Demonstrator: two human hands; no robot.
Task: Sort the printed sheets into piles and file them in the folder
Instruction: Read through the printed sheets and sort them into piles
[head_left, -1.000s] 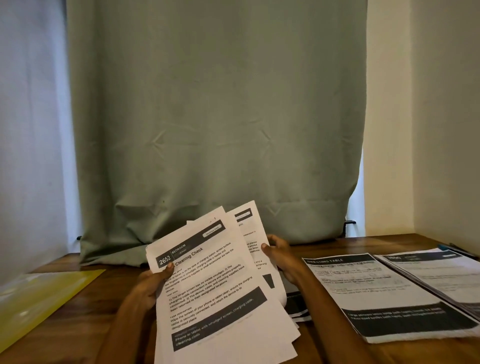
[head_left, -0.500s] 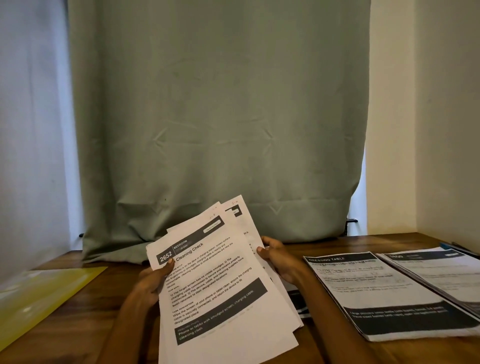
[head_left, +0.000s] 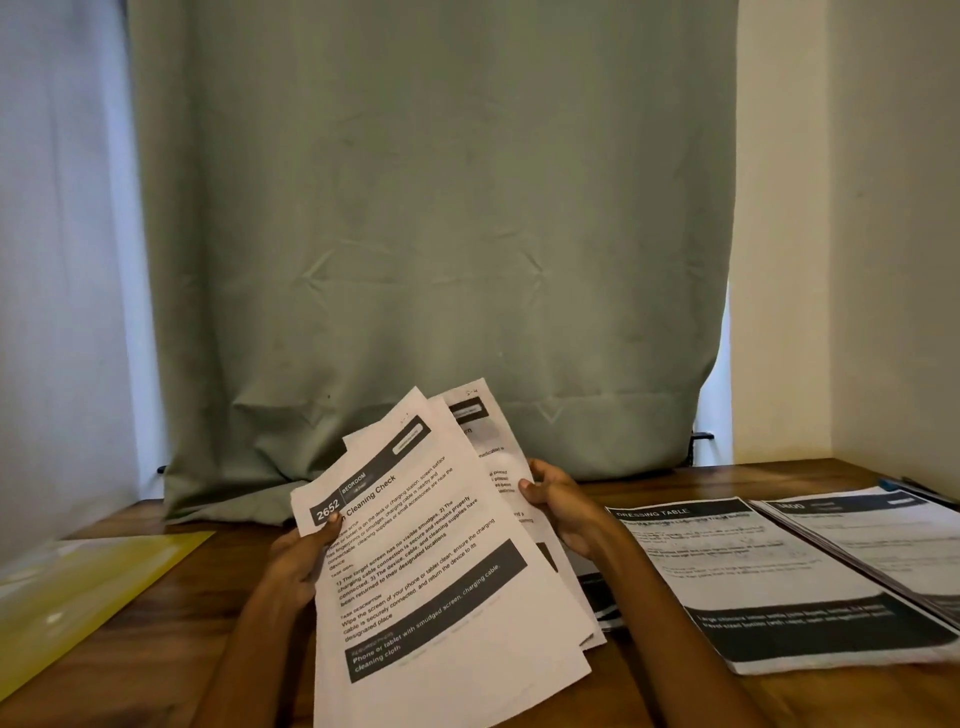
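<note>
Yellow folder lies flat at the table's left edge. Left hand pinches the fanned sheets above the table, long edges running up and rightward, while the right hand grips their right side. Two piles lie flat farther right.
</note>
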